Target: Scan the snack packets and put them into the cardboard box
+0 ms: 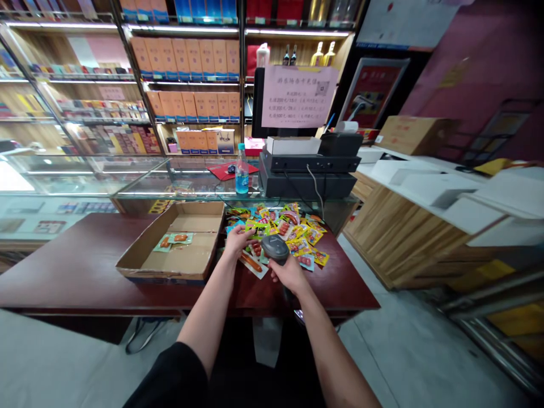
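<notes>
My right hand (291, 275) is wrapped around the handle of a dark grey barcode scanner (275, 248), whose head points away from me over a heap of snacks. My left hand (238, 241) is at the heap's left side, its fingers closed on the edge of a green snack packet (260, 229). The heap (300, 232) is made of several small, bright plastic packets, many showing sausages. A long sausage packet (254, 264) lies below the left fingers. Left of my forearm stands an open cardboard box (170, 271) with a few sausage packets (181, 238) inside.
A dark red table (80, 272) bears the box and the heap. Behind it, a blue drink bottle (242, 173) stands on a glass counter (182, 178). A cash register (308, 184) and a monitor with a pink paper sign (297, 97) are beside the bottle.
</notes>
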{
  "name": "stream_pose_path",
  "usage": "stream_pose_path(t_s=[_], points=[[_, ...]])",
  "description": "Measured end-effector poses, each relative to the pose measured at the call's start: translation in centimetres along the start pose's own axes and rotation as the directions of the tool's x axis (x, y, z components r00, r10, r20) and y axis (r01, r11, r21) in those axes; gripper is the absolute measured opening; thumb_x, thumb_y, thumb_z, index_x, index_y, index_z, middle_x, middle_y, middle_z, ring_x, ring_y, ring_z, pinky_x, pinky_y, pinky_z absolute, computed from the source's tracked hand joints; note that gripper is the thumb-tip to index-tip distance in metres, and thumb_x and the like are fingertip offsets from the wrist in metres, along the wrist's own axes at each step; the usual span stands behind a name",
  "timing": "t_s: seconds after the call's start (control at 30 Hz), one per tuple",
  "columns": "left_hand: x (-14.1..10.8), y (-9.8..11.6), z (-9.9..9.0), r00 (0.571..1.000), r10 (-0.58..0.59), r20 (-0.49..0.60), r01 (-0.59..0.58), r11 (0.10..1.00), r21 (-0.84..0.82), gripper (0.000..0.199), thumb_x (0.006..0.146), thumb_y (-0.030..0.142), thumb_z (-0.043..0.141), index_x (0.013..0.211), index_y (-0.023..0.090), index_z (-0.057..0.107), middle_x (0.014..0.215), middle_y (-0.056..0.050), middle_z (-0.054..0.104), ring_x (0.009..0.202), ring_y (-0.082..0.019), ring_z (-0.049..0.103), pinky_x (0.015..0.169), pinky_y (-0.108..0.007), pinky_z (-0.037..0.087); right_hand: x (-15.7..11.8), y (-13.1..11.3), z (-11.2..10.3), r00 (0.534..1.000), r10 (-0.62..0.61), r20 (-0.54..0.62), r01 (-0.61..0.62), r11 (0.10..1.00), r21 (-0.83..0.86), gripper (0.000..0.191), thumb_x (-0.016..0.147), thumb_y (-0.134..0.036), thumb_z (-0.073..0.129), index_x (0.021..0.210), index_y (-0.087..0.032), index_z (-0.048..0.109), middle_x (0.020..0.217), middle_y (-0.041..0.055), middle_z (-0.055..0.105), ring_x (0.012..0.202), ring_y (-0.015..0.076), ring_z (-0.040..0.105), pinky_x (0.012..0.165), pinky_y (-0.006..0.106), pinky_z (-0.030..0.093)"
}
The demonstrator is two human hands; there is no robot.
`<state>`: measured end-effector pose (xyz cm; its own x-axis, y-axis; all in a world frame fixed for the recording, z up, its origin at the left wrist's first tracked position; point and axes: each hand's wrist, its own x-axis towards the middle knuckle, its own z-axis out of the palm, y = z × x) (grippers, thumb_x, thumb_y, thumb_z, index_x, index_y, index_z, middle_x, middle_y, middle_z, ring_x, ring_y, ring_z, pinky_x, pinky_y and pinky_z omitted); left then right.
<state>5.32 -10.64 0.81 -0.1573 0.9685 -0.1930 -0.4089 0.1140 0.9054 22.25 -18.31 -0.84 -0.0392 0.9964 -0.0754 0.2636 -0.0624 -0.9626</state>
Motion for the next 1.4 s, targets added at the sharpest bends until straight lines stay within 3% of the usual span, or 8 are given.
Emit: stream_pose_path(t_s=[0.17, 0.3, 0.43, 0.6, 0.73, 1.03, 1.2, 1.4], points=[[0.0, 3.0, -1.7, 0.998, 0.063, -0.026, -0.063, 0.998, -0.004, 0.038, 0.06, 0.023, 0.09, 0.079, 0.013, 0.058, 0.072, -0.001, 0.068, 0.066, -0.014, 0.069, 0.067, -0.03, 0.062, 0.6, -0.3, -0.5, 0.999, -0.039, -0.017, 0.039, 0.999, 0.005, 0.021, 0.075, -0.036, 0.07, 0.087, -0.018, 0.066, 0.056, 0.0008, 0.066, 0.046, 0.0183, 0.063, 0.042, 0.026, 0.051], [-0.9, 8.3, -6.8, 0.965, 0.241, -0.109, -0.238, 0.971, 0.039, 0.042, 0.058, 0.029, 0.091, 0.083, 0.012, 0.062, 0.077, -0.004, 0.07, 0.067, -0.014, 0.069, 0.067, -0.03, 0.062, 1.6, -0.5, -0.8, 0.999, -0.043, 0.001, 0.043, 0.999, 0.014, 0.028, 0.073, -0.04, 0.071, 0.088, -0.016, 0.068, 0.056, 0.0019, 0.066, 0.045, 0.0184, 0.062, 0.043, 0.028, 0.051], [-3.0, 12.8, -12.7, 0.88, 0.401, -0.255, -0.365, 0.914, 0.179, 0.052, 0.058, 0.039, 0.09, 0.096, 0.01, 0.068, 0.082, -0.007, 0.071, 0.071, -0.015, 0.068, 0.065, -0.029, 0.061, 1.8, -1.6, -0.5, 0.999, -0.03, 0.011, 0.03, 1.0, -0.004, 0.029, 0.071, -0.039, 0.071, 0.087, -0.015, 0.068, 0.053, 0.0009, 0.064, 0.043, 0.0175, 0.06, 0.043, 0.027, 0.049], [-4.4, 13.8, -15.4, 0.823, 0.456, -0.34, -0.395, 0.888, 0.235, 0.055, 0.056, 0.042, 0.089, 0.097, 0.01, 0.07, 0.083, -0.007, 0.069, 0.074, -0.016, 0.067, 0.063, -0.03, 0.062, 1.5, -2.5, -0.1, 1.0, -0.007, 0.017, 0.007, 1.0, -0.019, 0.025, 0.072, -0.036, 0.068, 0.084, -0.014, 0.068, 0.053, 0.0017, 0.065, 0.045, 0.0172, 0.06, 0.042, 0.026, 0.049], [-3.4, 11.4, -12.7, 0.875, 0.429, -0.223, -0.376, 0.894, 0.243, 0.052, 0.056, 0.042, 0.089, 0.094, 0.011, 0.071, 0.082, -0.006, 0.069, 0.074, -0.016, 0.066, 0.061, -0.029, 0.062, 1.7, -1.8, -0.9, 1.0, -0.016, 0.007, 0.016, 0.999, -0.031, 0.024, 0.073, -0.037, 0.067, 0.083, -0.015, 0.069, 0.052, 0.0008, 0.063, 0.044, 0.0165, 0.06, 0.042, 0.025, 0.048], [-0.3, 2.1, -1.0, 0.947, 0.267, 0.181, -0.322, 0.821, 0.471, 0.032, 0.068, 0.034, 0.082, 0.091, 0.014, 0.073, 0.079, -0.006, 0.071, 0.067, -0.016, 0.066, 0.058, -0.026, 0.055, 0.2, -0.6, -5.9, 0.985, 0.006, -0.174, -0.016, 0.998, -0.053, 0.019, 0.074, -0.034, 0.069, 0.08, -0.016, 0.065, 0.054, 0.0002, 0.063, 0.043, 0.0157, 0.06, 0.041, 0.024, 0.048], [-0.7, -1.2, 2.2, 0.924, 0.229, 0.307, -0.379, 0.425, 0.822, 0.027, 0.073, 0.027, 0.076, 0.098, 0.017, 0.072, 0.089, -0.008, 0.072, 0.082, -0.021, 0.068, 0.077, -0.03, 0.051, -0.9, 0.0, -7.4, 0.979, 0.054, -0.194, -0.059, 0.998, -0.024, 0.017, 0.076, -0.031, 0.068, 0.084, -0.016, 0.065, 0.054, 0.0005, 0.063, 0.045, 0.0161, 0.061, 0.041, 0.024, 0.049], [-2.5, -3.2, 4.0, 0.939, 0.216, 0.266, -0.271, -0.007, 0.963, 0.058, 0.076, 0.054, 0.071, 0.116, 0.015, 0.058, 0.118, -0.018, 0.063, 0.104, -0.03, 0.065, 0.083, -0.034, 0.048, -1.3, 0.1, -7.4, 0.977, 0.075, -0.199, -0.075, 0.997, 0.006, 0.015, 0.077, -0.029, 0.068, 0.085, -0.017, 0.064, 0.055, 0.0002, 0.063, 0.047, 0.0162, 0.062, 0.042, 0.024, 0.05]])
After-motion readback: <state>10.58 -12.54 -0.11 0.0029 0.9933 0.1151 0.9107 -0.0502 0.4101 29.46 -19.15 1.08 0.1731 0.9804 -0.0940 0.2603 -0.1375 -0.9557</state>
